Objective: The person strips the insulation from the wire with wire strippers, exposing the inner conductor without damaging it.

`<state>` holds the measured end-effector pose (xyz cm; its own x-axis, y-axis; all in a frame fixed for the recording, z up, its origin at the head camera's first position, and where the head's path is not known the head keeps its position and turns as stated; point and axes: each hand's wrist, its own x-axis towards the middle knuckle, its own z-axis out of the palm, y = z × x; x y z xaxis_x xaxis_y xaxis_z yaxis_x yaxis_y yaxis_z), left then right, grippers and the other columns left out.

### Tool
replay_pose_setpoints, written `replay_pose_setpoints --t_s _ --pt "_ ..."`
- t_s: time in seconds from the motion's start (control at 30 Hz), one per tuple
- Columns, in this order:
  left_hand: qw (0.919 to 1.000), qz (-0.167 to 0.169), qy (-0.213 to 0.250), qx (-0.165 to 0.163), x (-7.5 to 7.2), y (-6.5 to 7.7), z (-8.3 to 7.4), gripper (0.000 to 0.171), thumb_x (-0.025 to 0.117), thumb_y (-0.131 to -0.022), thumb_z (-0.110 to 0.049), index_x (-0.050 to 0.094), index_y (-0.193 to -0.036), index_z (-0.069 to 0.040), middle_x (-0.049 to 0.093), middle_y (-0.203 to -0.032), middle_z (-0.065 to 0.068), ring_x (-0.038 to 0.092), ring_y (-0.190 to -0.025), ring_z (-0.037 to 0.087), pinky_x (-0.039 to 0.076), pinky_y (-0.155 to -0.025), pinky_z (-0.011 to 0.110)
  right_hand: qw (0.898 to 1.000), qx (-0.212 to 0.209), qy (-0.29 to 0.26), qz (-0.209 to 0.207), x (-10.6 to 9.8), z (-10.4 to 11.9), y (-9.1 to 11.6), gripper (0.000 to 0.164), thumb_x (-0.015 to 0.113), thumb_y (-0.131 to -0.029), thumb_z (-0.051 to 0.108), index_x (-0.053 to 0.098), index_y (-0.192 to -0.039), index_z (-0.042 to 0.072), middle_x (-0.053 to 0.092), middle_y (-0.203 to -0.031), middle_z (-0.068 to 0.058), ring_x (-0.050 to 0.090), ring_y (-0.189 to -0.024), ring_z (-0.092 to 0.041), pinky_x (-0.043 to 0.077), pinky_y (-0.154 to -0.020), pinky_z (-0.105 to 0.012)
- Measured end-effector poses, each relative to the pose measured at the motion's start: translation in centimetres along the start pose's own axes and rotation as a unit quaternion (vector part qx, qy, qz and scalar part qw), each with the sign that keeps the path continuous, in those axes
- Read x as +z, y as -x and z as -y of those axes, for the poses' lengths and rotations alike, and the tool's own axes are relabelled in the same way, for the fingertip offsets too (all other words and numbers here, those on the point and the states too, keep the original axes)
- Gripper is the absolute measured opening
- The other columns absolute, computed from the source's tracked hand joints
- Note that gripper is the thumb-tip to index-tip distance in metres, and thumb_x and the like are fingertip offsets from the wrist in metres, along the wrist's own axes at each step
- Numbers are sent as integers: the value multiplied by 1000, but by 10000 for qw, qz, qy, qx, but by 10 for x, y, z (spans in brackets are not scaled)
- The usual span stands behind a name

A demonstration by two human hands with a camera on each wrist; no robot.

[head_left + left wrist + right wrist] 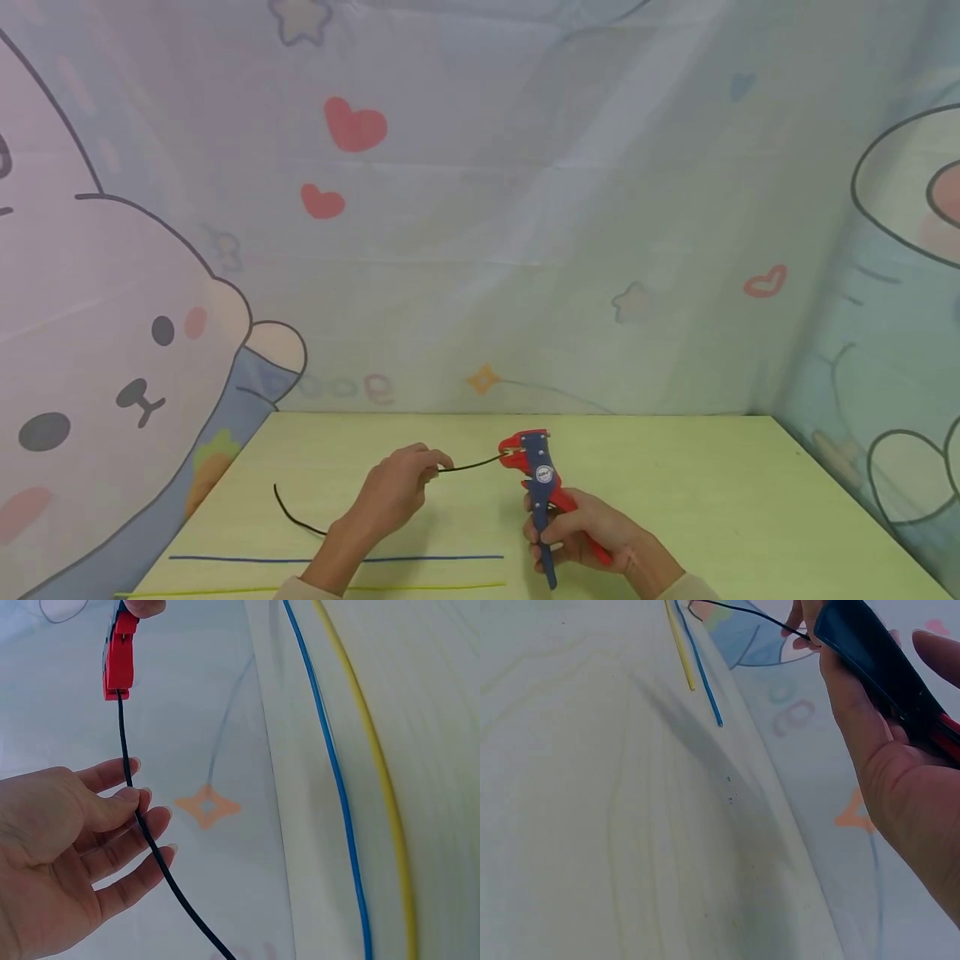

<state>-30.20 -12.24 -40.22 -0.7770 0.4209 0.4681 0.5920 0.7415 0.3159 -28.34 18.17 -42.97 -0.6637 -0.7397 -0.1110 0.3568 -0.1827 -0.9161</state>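
My left hand [397, 490] pinches a thin black wire [178, 891] between thumb and fingers, above the table. One end of that wire sits in the red jaws of a wire stripper, and its other end trails past my left forearm to the left. The wire stripper [542, 475], blue and red, is held upright by my right hand [581, 533]. My right fingers wrap its handles, which stand spread apart. In the right wrist view the dark handle [877, 664] lies across the palm, while the tool's head is out of sight.
On the pale yellow table [712, 500] a blue wire [435, 557] and a yellow wire [427, 587] lie side by side near the front, passing under my left forearm. A printed cloth [525, 250] hangs behind the table's back edge.
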Motion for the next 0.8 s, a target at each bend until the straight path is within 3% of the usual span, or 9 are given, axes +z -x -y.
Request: replay_pose_setpoints --t_s 0.4,0.57,0.8 --pt "9992 -273 -161 248 -2 0 -5 36 71 -82 13 75 -102 -16 60 -84 -6 58 -66 13 39 -48 24 9998 55 185 -98 2 -4 -1 31 61 -93 7 49 -122 8 66 -95 -6 66 -84 -21 50 -95 -48" --pt "9987 -367 -187 313 -5 -1 -6 45 65 -80 21 75 -102 -17 60 -85 -6 60 -69 13 39 -47 23 9995 79 303 -106 3 -4 -1 20 63 -95 11 56 -114 9 65 -94 -5 65 -83 -19 52 -92 -45" --pt "9977 -540 -149 386 -8 -2 -8 51 58 -77 25 76 -101 -16 62 -87 -3 61 -71 12 40 -49 23 9995 86 308 -56 4 -4 -1 18 63 -95 11 57 -112 10 64 -94 -4 64 -83 -18 52 -92 -43"
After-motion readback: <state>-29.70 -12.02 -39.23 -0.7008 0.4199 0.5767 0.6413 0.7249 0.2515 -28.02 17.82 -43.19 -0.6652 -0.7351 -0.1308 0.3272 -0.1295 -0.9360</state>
